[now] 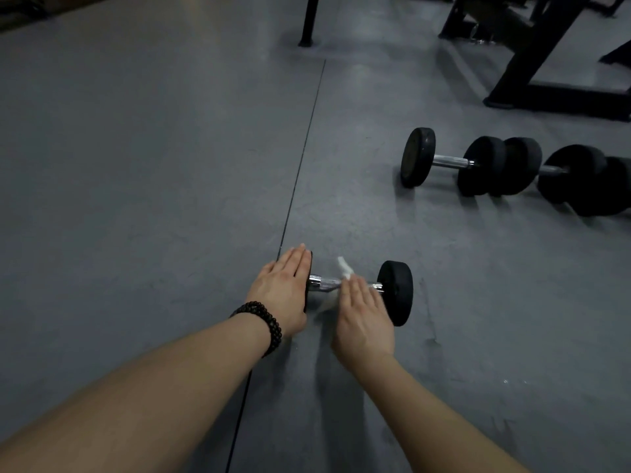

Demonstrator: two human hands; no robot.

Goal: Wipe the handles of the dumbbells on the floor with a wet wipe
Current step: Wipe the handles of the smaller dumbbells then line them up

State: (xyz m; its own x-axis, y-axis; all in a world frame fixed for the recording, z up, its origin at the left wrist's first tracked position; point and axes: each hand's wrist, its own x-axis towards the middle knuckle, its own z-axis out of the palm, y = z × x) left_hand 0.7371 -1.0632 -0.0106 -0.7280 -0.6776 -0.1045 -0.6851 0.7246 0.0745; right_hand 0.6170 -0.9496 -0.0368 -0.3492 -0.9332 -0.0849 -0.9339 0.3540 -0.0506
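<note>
A small black dumbbell (396,291) with a chrome handle (322,282) lies on the grey floor in front of me. My left hand (285,291) lies flat with straight fingers against its left weight, which it mostly hides. My right hand (363,315) is over the right half of the handle, its fingers around a white wet wipe (345,268) whose end sticks up above the bar. Two more black dumbbells lie in a row at the right: one (450,162) nearer, another (553,170) beyond it.
A further black weight (611,189) lies at the right edge. Black frames of gym equipment (532,63) stand at the back right, and a black post (309,22) rises at the top middle. A seam (300,165) runs along the floor mat.
</note>
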